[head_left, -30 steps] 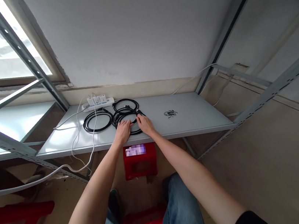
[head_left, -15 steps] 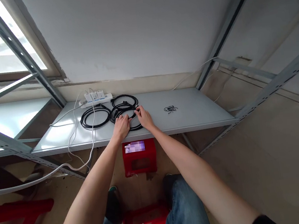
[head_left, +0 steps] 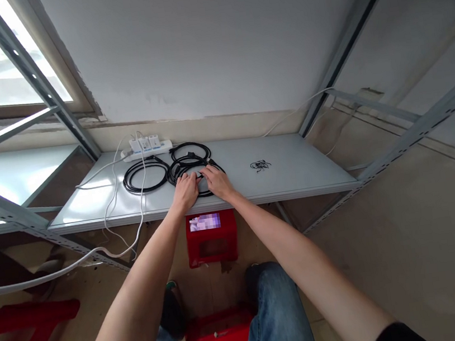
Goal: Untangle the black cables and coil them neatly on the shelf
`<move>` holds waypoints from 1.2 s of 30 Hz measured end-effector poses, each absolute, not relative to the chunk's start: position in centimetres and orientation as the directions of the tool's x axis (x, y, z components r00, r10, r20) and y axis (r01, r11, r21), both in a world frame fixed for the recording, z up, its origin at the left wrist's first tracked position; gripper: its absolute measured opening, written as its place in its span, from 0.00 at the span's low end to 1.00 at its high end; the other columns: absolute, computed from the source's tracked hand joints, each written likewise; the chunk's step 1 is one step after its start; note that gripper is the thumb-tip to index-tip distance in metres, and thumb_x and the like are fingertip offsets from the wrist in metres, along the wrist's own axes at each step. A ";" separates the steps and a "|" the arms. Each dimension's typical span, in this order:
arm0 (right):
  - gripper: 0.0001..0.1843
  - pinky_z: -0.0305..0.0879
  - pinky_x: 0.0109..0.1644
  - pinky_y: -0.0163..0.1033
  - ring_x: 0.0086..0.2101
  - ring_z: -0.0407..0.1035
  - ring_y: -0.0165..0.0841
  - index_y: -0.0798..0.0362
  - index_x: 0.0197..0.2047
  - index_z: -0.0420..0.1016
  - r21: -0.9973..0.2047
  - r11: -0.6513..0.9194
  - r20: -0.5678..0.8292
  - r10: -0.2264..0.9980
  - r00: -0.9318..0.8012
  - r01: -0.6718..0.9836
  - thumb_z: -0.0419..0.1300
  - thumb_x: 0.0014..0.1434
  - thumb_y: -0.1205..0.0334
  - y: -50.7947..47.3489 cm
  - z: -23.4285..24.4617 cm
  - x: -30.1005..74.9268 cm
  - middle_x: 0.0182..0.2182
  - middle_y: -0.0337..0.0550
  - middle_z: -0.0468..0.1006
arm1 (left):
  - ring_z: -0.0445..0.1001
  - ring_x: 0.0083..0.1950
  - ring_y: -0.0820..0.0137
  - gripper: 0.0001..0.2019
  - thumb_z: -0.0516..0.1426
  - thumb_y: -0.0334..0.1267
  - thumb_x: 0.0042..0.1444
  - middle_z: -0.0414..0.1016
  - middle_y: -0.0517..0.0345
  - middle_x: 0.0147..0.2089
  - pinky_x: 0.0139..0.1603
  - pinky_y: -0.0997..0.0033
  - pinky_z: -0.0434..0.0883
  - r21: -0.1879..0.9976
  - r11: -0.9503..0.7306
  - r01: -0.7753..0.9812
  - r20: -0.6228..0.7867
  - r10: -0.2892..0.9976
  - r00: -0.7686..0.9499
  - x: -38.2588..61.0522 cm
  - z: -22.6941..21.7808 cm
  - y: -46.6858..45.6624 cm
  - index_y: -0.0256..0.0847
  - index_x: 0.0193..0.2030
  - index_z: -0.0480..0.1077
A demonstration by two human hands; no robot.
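Observation:
My left hand (head_left: 187, 190) is closed at the near left side of a coiled black cable (head_left: 205, 194) on the grey metal shelf. Its fingers grip the cable loops. Just to the right, my right hand (head_left: 217, 182) pinches over the same coil, the fingertips of both hands nearly meeting. A thin black strand shows between them, though its ends are hidden by the fingers. Two more coiled cables lie close by: one coil (head_left: 126, 183) to the left and another coil (head_left: 209, 151) behind, partly overlapped. Off to the right rests a small tangled pile of thin black ties (head_left: 259, 165).
A white power strip (head_left: 167, 146) with several plugged-in adapters stands at the shelf's back left. White cords (head_left: 142, 202) run from it over the front edge. Metal posts (head_left: 327, 80) flank the grey shelf (head_left: 296, 175). A red stool (head_left: 213, 251) is under it.
My right hand has turned slightly and lowered over the coil, its fingertips coming closer to my left hand's. My left hand stays at nearly the same spot on the cable.

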State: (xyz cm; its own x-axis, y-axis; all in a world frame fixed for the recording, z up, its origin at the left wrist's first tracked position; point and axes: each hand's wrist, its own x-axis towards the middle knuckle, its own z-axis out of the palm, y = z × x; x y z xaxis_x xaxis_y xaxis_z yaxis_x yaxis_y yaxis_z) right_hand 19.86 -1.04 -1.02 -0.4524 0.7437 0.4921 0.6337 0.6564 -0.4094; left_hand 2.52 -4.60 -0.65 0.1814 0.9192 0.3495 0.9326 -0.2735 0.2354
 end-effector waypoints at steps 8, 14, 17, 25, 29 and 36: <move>0.13 0.70 0.53 0.38 0.43 0.76 0.36 0.54 0.40 0.84 -0.795 0.422 0.348 0.906 -0.242 0.436 0.58 0.72 0.64 0.4 -1.2 18.0 0.41 0.48 0.81 | 0.74 0.60 0.44 0.15 0.46 0.36 0.76 0.83 0.34 0.50 0.59 0.49 0.67 0.252 -0.265 0.931 0.300 0.936 0.185 2.5 -0.2 -4.8 0.39 0.51 0.73; 0.07 0.71 0.48 0.38 0.38 0.73 0.34 0.54 0.38 0.86 -0.852 0.405 0.333 0.908 -0.254 0.331 0.69 0.64 0.60 0.7 -1.5 18.0 0.38 0.44 0.79 | 0.74 0.61 0.44 0.15 0.46 0.32 0.74 0.84 0.35 0.51 0.60 0.48 0.67 0.248 -0.256 0.934 0.308 0.935 0.174 2.4 -0.6 -4.6 0.39 0.52 0.74; 0.08 0.71 0.49 0.39 0.37 0.73 0.34 0.54 0.34 0.84 -0.866 0.368 0.314 0.927 -0.205 0.338 0.68 0.64 0.61 1.0 -1.4 17.8 0.35 0.43 0.80 | 0.75 0.60 0.44 0.15 0.45 0.34 0.75 0.83 0.35 0.50 0.60 0.48 0.68 0.248 -0.256 0.934 0.306 0.936 0.175 2.3 -0.8 -4.5 0.39 0.52 0.73; 0.14 0.69 0.47 0.36 0.37 0.73 0.33 0.52 0.31 0.80 -0.929 0.286 0.246 0.951 -0.187 0.236 0.57 0.66 0.63 1.7 -1.3 17.6 0.36 0.43 0.82 | 0.75 0.60 0.46 0.14 0.46 0.37 0.77 0.82 0.37 0.48 0.59 0.51 0.69 0.256 -0.252 0.933 0.298 0.939 0.171 2.3 -0.5 -4.4 0.40 0.51 0.73; 0.13 0.68 0.44 0.34 0.36 0.71 0.33 0.51 0.29 0.77 -0.939 0.261 0.218 0.955 -0.198 0.225 0.54 0.63 0.63 1.9 -1.3 17.8 0.32 0.40 0.78 | 0.75 0.59 0.46 0.14 0.46 0.39 0.77 0.82 0.37 0.48 0.59 0.51 0.69 0.256 -0.262 0.930 0.306 0.935 0.179 2.2 -0.6 -4.4 0.40 0.50 0.72; 0.15 0.68 0.44 0.36 0.36 0.69 0.33 0.50 0.24 0.71 -0.929 0.295 0.239 0.939 -0.246 0.223 0.54 0.62 0.61 1.8 -1.4 18.1 0.31 0.41 0.74 | 0.76 0.57 0.47 0.13 0.47 0.38 0.77 0.81 0.38 0.46 0.59 0.51 0.69 0.247 -0.258 0.934 0.331 0.928 0.169 2.0 -1.1 -4.6 0.41 0.49 0.72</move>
State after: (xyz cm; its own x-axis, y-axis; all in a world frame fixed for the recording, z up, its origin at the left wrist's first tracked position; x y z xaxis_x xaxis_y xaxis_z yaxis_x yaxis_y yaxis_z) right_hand 18.11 1.79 -1.40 -0.2459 0.9393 0.2394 0.2227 0.2951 -0.9291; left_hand 2.01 -4.56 -1.05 0.1687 0.9285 0.3309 0.9341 -0.2578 0.2470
